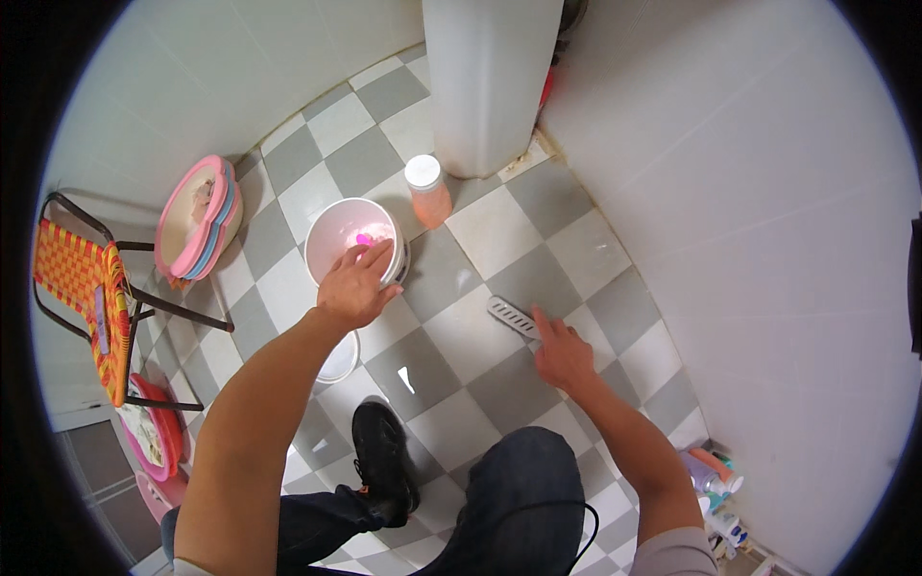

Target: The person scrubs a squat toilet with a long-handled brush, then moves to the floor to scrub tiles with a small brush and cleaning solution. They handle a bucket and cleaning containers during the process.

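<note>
My left hand (pixel 355 286) reaches over the near rim of a small pale pink bucket (pixel 325 228). Its fingers are stretched into the bucket, and its thumb stands apart at the right rim. Just beyond the fingertips, a bright pink object (pixel 364 239) shows inside; its full shape is hidden. My right hand (pixel 563 352) is closed on one end of a flat grey slotted brush (pixel 512 316), low over the floor tiles. The brush's underside is out of sight. Behind the bucket, to its right, stands a translucent orange bottle with a white cap (pixel 423 173).
A round white lid (pixel 338 359) lies near my black shoe (pixel 379 451). At left are a woven orange-yellow chair (pixel 82 269), stacked folding basins (pixel 182 226) and a red basin (pixel 168 422). A white column (pixel 490 86) rises ahead; several bottles (pixel 715 480) stand by the right wall.
</note>
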The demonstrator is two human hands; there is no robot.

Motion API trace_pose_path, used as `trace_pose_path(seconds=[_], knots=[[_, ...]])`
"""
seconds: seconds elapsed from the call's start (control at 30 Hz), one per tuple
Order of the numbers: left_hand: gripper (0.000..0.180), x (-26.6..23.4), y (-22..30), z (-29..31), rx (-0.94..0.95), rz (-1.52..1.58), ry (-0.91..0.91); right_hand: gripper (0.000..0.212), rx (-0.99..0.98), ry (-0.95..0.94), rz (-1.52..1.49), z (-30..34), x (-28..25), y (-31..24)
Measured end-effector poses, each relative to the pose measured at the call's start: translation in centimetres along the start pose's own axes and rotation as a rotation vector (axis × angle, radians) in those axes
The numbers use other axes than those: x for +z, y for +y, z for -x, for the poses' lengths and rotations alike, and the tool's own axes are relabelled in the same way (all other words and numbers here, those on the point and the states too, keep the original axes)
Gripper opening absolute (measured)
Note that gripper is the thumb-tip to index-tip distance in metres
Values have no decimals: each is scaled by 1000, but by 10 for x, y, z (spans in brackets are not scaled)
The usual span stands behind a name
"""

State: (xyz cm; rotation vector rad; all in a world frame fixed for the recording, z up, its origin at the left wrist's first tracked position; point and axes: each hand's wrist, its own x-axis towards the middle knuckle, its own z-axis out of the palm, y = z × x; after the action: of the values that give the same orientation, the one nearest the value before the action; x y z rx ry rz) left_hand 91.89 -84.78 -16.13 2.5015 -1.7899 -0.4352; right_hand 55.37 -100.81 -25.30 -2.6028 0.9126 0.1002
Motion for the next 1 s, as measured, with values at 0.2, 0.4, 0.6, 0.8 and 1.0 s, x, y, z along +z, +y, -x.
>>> trace_pose_path(seconds=[0.2, 0.4, 0.6, 0.8, 1.0], knots=[[51, -11, -19, -2, -51, -58, -128, 52, 83, -172, -3, -42, -1, -52], [38, -10, -6, -23, -53, -37, -198, 47, 421, 204, -14, -118, -23, 62], [38, -10, -18, -26, -10, -88, -208, 53, 178, -139, 32, -146, 11, -30], [43, -9, -26, -19, -31, -92, -214, 54, 52, -176, 203, -124, -16, 15], [43, -7, -11, -34, -74, -60, -301, 51, 379, 146, -43, -216, -14, 40]])
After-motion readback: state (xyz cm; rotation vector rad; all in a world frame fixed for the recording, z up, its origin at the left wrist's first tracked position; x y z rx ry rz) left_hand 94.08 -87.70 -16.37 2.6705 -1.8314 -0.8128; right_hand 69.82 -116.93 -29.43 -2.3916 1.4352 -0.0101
